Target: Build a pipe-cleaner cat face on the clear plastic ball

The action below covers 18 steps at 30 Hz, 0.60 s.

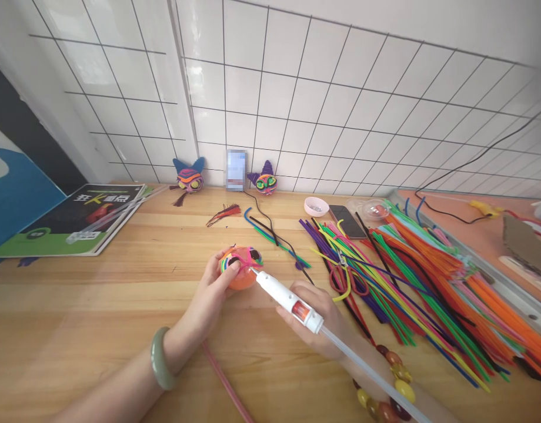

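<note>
An orange ball-shaped piece (243, 279) with colourful strips and two dark eye shapes is held by my left hand (217, 281), its thumb pressed on the front. My right hand (312, 314) is wrapped round a white glue pen (288, 298), a clear glue stick running out of its rear end. The pen's metal tip points left at the front of the piece, at or very near the pink strips in its middle. Whether the tip touches them is too small to tell.
Many coloured pipe cleaners (398, 282) and red-handled scissors (347, 281) lie at the right. Two finished-looking cat heads (190, 179) and a lit phone (236, 170) stand by the wall. A magazine (116, 220), a pink bowl (316, 206) and a dark phone (347, 221) rest behind.
</note>
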Tool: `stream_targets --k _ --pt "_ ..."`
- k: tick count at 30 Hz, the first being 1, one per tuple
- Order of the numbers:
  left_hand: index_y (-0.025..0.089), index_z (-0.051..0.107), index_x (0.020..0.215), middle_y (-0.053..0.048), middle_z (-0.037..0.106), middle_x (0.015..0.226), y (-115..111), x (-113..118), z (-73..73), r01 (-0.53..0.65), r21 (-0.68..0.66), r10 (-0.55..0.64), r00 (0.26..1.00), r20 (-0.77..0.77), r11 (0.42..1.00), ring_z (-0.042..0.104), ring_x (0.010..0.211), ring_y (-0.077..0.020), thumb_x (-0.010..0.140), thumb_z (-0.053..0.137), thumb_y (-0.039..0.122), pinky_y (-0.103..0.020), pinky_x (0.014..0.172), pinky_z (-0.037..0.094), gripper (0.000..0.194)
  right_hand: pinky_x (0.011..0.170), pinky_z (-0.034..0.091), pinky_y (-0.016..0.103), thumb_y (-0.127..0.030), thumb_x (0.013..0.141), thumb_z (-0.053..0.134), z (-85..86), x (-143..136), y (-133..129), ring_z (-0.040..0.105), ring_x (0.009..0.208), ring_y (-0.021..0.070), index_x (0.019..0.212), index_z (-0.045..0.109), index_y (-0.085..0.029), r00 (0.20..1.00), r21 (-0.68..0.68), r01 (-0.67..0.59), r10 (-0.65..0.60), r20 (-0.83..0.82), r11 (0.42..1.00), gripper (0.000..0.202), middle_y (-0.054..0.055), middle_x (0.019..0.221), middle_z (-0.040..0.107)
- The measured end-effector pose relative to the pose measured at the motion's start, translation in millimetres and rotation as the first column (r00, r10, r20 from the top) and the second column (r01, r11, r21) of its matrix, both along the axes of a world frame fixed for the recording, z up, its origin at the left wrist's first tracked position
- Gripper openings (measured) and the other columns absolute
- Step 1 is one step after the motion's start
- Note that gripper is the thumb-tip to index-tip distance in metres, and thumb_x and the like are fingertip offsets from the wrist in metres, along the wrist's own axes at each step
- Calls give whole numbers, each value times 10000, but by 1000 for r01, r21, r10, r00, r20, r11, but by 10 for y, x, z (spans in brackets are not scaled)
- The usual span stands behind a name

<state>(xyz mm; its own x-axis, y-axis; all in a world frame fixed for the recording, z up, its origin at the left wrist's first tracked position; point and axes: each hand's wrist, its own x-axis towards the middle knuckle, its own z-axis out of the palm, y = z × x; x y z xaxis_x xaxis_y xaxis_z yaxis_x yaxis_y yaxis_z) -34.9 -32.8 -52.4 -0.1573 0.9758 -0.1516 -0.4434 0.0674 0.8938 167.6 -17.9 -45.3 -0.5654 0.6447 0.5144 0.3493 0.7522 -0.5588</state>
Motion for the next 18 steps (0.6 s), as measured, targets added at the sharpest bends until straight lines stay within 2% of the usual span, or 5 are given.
stream_targets --k 5,18 --pt "245 506 1141 -74 616 1162 -12 8 50 12 -19 -12 1000 6 1000 583 1043 -259 742 656 396 -351 813 488 452 513 362 267 -185 797 534 -4 2 -10 470 561 148 690 424 -209 1000 -23 -7 7 22 1000 156 -7 636 432" --pt "247 502 1170 -93 612 1168 -1 10 -19 14 0 -14 1000 0 1000 582 1052 -276 755 644 394 -394 842 482 463 516 354 267 -196 798 545 11 -2 -19 461 558 145 684 396 -211 1000 -54 11 -9 22 998 188 -12 642 416"
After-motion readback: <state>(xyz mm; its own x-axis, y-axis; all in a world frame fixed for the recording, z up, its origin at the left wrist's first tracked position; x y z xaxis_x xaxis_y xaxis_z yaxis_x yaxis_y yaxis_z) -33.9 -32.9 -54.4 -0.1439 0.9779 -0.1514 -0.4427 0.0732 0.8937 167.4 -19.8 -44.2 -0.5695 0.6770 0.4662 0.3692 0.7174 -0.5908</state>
